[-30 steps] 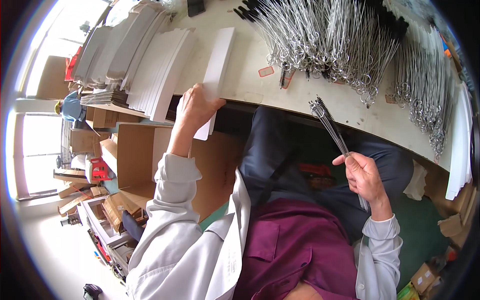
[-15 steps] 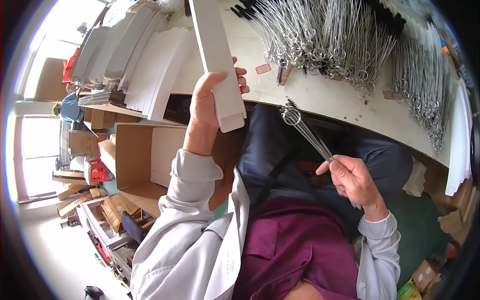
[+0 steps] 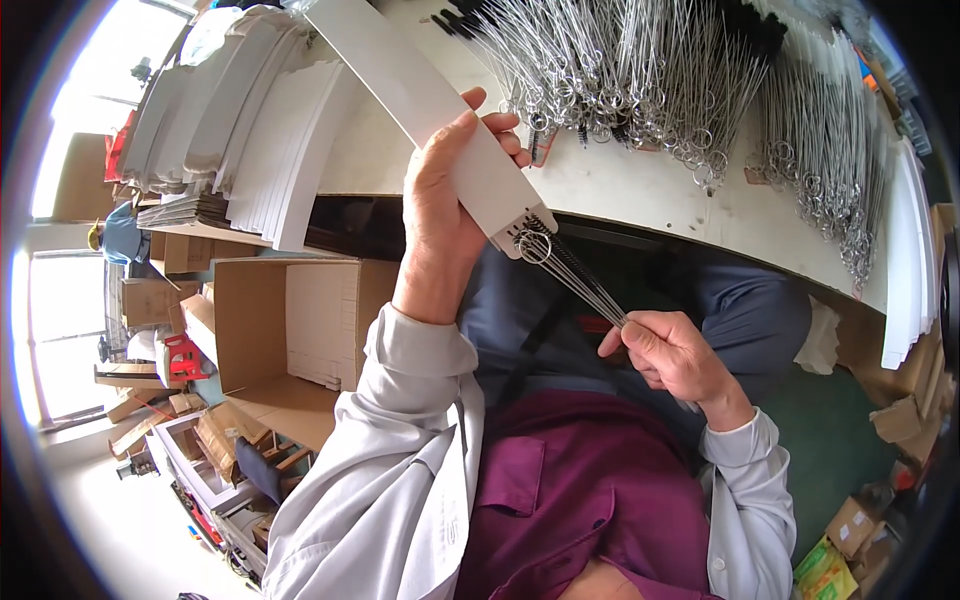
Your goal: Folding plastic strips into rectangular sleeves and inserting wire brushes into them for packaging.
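Note:
My left hand (image 3: 445,190) is closed round a long white cardboard box (image 3: 425,95), held aslant over the table's near edge. The box's lower end has its flaps open toward me. A small bundle of thin wire brushes (image 3: 578,277), with black bristles and ring ends, is pinched in my right hand (image 3: 668,355). The tips of the bundle are at the open box end; whether any have gone inside cannot be told.
On the white table (image 3: 640,195) lie big heaps of wire brushes (image 3: 620,80) and more at the right (image 3: 830,170). Stacked flat white boxes (image 3: 285,150) fill its left side. An open brown carton (image 3: 250,330) stands below left, holding white boxes (image 3: 320,325).
The box's lower end has swung right and toward the brushes. My right hand has moved slightly left, bringing the brush tips to the box's open end.

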Available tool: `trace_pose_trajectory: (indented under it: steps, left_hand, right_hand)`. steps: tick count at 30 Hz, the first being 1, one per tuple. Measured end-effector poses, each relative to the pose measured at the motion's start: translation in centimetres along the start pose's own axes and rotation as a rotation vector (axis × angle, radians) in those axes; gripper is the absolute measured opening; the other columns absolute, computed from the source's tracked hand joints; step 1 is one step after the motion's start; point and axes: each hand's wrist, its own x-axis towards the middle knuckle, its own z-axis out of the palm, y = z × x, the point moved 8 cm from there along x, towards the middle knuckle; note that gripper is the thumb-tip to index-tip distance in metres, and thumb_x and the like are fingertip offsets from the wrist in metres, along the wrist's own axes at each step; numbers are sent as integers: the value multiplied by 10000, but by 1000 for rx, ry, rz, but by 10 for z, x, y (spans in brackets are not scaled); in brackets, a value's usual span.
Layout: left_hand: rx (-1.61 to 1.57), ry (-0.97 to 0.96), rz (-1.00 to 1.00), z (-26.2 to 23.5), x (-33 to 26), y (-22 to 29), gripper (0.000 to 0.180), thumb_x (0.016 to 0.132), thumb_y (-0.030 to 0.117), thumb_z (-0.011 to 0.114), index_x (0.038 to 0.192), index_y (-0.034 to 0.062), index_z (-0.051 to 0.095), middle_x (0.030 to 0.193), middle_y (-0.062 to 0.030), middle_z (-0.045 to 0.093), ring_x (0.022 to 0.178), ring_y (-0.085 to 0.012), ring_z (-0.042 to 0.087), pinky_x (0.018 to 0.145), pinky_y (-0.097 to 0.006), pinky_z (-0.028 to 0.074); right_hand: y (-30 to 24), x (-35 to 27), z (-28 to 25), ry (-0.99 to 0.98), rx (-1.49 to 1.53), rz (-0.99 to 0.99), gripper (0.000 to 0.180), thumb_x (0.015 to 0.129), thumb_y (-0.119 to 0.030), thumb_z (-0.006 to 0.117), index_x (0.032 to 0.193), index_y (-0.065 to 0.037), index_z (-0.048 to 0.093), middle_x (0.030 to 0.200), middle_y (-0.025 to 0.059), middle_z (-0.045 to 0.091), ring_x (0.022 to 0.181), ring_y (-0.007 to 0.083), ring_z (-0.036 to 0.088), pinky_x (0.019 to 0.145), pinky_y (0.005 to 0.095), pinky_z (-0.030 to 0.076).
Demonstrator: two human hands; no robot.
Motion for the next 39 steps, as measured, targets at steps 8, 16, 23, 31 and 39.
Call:
trace_pose_trajectory:
  steps: [8, 16, 23, 31, 39]
  left_hand:
    - [-66, 87, 38, -9, -2, -3, 487, 964, 199, 648, 1338, -76, 501, 1061, -217, 606, 872, -257, 616, 822, -415, 535]
    - [-11, 59, -14, -4, -8, -18, 498, 965, 241, 643, 1306, -103, 528, 1001, -209, 629, 847, -247, 610, 807, -405, 523]
    - [-14, 108, -172, 2, -30, -58, 388, 975, 248, 637, 1245, -29, 596, 967, -164, 653, 818, -246, 621, 804, -411, 530]
    - [-79, 140, -211, 3, -43, -88, 318, 991, 318, 651, 1102, 25, 596, 961, -143, 634, 820, -237, 627, 837, -425, 544]
    - [-134, 225, -130, -22, -24, -63, 324, 994, 313, 645, 1110, 14, 599, 969, -164, 645, 843, -258, 629, 863, -431, 552]
  right_hand:
    - [11, 2, 1, -62, 165, 71, 390, 1119, -313, 500, 1026, 13, 693, 594, -93, 338, 494, 16, 268, 442, 228, 244]
    - [18, 4, -5, -52, 187, 122, 400, 1113, -332, 512, 1013, 12, 690, 594, -94, 338, 491, 16, 276, 443, 222, 247]
    - [14, 15, -11, -14, 136, 113, 399, 1107, -330, 521, 984, 11, 687, 594, -90, 351, 494, 20, 291, 442, 227, 262]
    - [-14, 41, -17, 95, 60, 25, 333, 1056, -337, 627, 1003, -12, 677, 690, -26, 526, 508, 46, 421, 458, 246, 378]
    - [-5, -1, -38, 73, -284, 89, 368, 1010, -301, 706, 1173, 27, 673, 813, 6, 638, 693, 69, 581, 649, 246, 503]
